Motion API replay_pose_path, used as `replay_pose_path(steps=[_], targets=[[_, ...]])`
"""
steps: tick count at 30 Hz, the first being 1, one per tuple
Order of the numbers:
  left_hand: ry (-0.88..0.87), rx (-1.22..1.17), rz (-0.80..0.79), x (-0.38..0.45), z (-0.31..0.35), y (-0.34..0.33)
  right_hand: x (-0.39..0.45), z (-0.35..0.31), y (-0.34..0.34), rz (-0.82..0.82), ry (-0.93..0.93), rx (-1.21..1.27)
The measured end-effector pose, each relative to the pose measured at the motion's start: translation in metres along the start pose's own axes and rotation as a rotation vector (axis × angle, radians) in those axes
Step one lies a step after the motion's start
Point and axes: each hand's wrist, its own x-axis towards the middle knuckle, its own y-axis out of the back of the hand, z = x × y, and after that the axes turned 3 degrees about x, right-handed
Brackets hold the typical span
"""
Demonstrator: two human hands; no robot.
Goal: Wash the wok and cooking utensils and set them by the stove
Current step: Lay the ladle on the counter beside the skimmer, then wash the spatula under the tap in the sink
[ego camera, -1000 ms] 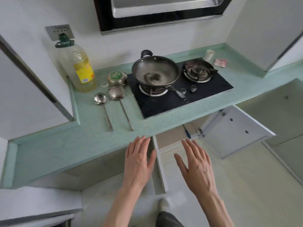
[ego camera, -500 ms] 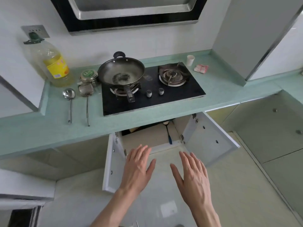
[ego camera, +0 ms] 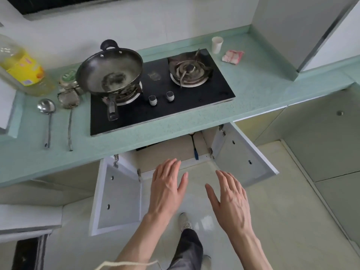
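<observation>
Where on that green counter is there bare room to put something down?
Bare patches: the green counter right of the black glass hob, in front of the white paper cup and pink cloth; also its front strip. Crowded: left of the hob, with steel ladle, mesh skimmer, jar and oil bottle.

Green counter (ego camera: 253, 90): stove (ego camera: 194, 106), ladle (ego camera: 46, 114), skimmer (ego camera: 69, 106), cup (ego camera: 217, 44).
</observation>
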Motion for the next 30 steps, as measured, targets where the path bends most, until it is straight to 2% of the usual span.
replay_pose_path(steps=[5,9,15,20,26,30], targets=[[0.038,-0.065,-0.021,0.042,-0.019,-0.073,0.054,0.037,-0.044,-0.033,-0.058,0.013],[0.081,-0.074,-0.043,0.062,-0.045,-0.153,0.099,0.074,-0.105,-0.073,-0.084,0.025],[0.161,-0.06,0.012,0.089,-0.106,-0.299,0.165,0.137,-0.243,-0.193,-0.091,0.036],[0.183,0.02,-0.038,0.11,-0.156,-0.418,0.216,0.182,-0.352,-0.34,-0.088,0.031],[0.2,0.051,-0.098,0.147,-0.196,-0.535,0.284,0.222,-0.474,-0.36,-0.212,0.185],[0.268,0.007,-0.103,0.179,-0.223,-0.608,0.333,0.245,-0.554,-0.363,-0.216,0.184]])
